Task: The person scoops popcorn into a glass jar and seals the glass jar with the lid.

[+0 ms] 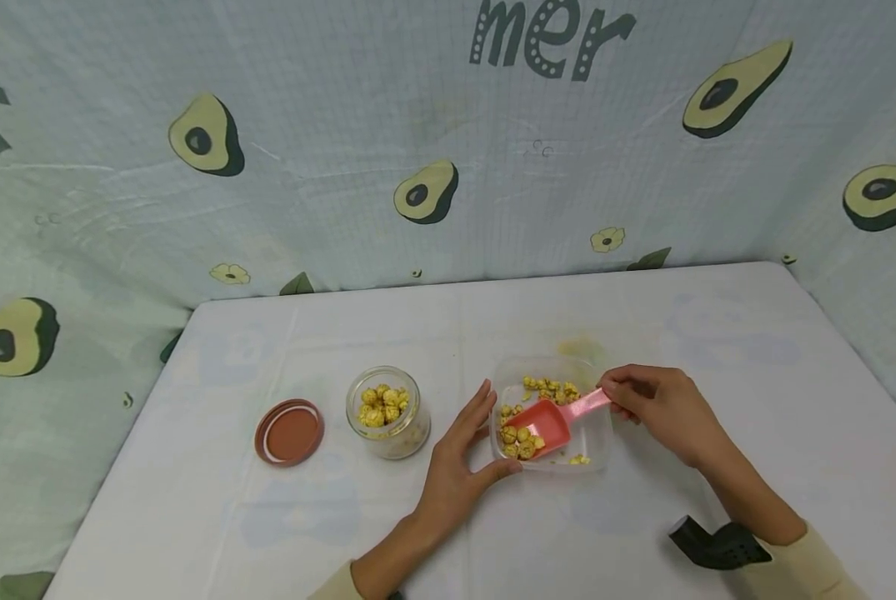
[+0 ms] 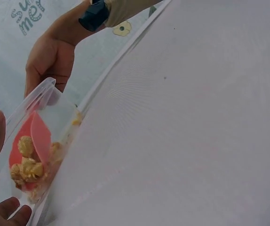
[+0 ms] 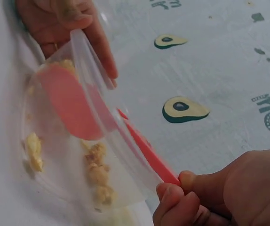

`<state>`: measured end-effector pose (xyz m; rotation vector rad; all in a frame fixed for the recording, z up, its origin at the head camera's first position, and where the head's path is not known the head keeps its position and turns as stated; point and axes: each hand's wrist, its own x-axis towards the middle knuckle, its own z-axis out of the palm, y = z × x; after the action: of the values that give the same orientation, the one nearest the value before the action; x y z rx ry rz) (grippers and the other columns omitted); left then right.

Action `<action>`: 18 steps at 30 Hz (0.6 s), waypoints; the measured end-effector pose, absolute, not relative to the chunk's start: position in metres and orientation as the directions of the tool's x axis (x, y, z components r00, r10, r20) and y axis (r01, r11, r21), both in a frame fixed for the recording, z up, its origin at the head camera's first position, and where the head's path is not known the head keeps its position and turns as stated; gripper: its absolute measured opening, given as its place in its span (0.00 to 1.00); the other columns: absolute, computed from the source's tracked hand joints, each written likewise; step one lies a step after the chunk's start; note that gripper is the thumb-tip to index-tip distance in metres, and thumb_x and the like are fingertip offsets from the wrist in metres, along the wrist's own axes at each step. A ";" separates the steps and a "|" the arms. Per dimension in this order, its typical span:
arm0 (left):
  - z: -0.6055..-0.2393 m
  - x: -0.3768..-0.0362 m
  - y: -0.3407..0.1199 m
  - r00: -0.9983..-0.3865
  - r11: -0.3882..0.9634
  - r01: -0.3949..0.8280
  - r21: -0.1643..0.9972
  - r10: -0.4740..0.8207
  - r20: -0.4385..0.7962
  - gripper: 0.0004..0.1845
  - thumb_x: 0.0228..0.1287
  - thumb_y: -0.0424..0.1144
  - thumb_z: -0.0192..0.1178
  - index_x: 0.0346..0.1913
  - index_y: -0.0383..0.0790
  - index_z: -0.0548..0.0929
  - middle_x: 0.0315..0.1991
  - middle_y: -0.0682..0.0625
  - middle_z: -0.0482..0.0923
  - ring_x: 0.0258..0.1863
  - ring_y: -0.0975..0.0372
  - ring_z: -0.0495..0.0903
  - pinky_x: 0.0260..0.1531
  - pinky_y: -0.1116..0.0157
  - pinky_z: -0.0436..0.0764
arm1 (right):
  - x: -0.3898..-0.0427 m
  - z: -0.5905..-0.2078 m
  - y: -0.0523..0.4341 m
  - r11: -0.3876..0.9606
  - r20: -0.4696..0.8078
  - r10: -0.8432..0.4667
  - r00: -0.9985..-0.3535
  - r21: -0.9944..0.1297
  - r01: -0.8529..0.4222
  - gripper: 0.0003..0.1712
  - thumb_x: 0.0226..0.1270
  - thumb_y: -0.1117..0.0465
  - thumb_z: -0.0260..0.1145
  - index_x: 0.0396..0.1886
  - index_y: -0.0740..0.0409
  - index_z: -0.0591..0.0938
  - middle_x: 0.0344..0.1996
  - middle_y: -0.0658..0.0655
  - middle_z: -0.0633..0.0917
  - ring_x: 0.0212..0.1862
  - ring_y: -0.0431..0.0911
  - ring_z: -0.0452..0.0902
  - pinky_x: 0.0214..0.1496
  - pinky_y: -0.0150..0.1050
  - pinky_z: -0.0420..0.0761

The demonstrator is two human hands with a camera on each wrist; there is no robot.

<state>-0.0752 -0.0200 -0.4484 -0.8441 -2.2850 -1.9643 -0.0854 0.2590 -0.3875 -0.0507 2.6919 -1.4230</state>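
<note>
My right hand (image 1: 653, 408) pinches the handle end of a pink scoop (image 1: 550, 425) between thumb and fingers. The scoop slants down into a clear plastic container (image 1: 602, 442), its bowl toward the left wall. Several round yellow popcorn pieces (image 1: 518, 443) lie at the scoop's bowl, and more popcorn (image 1: 560, 390) lies along the container's far side. My left hand (image 1: 451, 475) rests against the container's left side, fingers fairly straight along the wall and thumb at the near corner. In the left wrist view, the popcorn (image 2: 27, 167) and scoop show through the clear wall.
A glass jar (image 1: 406, 442) with popcorn inside stands open, left of my left hand. Farther left lies a reddish-brown round lid (image 1: 290, 432). White cloth covers the table (image 1: 342, 542), and an avocado-print curtain (image 1: 327, 167) hangs behind its far edge.
</note>
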 end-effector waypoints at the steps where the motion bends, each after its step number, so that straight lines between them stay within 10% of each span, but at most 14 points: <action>1: -0.448 -0.075 -0.020 -0.854 0.065 0.402 0.913 0.386 0.348 0.44 0.48 0.30 0.72 0.70 0.33 0.63 0.73 0.41 0.55 0.69 0.55 0.60 0.58 0.60 0.74 | -0.086 -0.387 0.260 0.542 -0.100 -0.069 -0.993 -0.839 0.046 0.18 0.70 0.52 0.62 0.47 0.63 0.82 0.30 0.58 0.84 0.31 0.48 0.78 0.31 0.38 0.82; 18: -0.447 -0.075 -0.020 -0.866 0.088 0.374 0.923 0.389 0.314 0.46 0.45 0.31 0.73 0.70 0.33 0.63 0.73 0.46 0.54 0.69 0.57 0.60 0.59 0.60 0.73 | -0.089 -0.379 0.266 0.328 -0.282 -0.057 -0.958 -0.911 0.249 0.25 0.70 0.55 0.61 0.54 0.73 0.77 0.34 0.62 0.85 0.33 0.45 0.80 0.36 0.35 0.84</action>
<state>-0.0747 -0.0204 -0.4471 -0.8163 -2.3255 -1.9670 -0.0887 0.2656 -0.3790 0.1731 2.3320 -1.6733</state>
